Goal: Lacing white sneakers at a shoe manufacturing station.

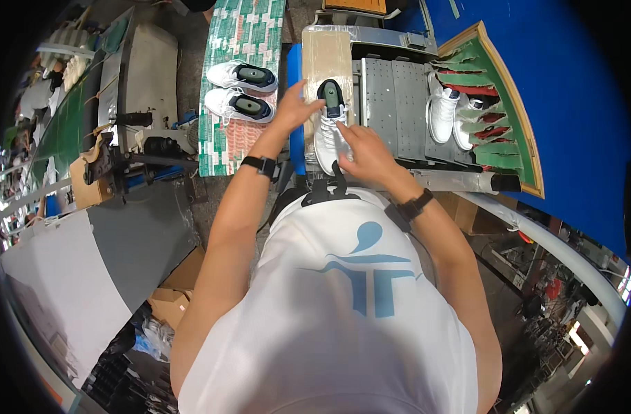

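A white shoe [331, 153] lay at 12 o'clock on a tan board [322, 50], its toe toward 6 and its dark collar toward 12. The left hand [299, 110] was at its 10 o'clock side, loosely spread, its thumb at the collar's edge and its grip unclosed. The right hand [366, 152] came in from 4 o'clock, index finger at the top of the laces; whether it pinched anything, I could not tell. The insole [332, 99] was dark green with a small round mark, too small to read.

At 11 o'clock, a white pair [225, 103] pointed its toes toward 9 on a panel [219, 148] covered in green, white and red printed strips, their lettering too fine to make out. At 2 o'clock, another pair [441, 119] sat on grey slats [398, 103], beside torn green strips [495, 127] in a wooden frame. At 5 o'clock, the wearer's white shirt [329, 352] bore a pale blue print [370, 272]: a drop above a bar and block shapes.
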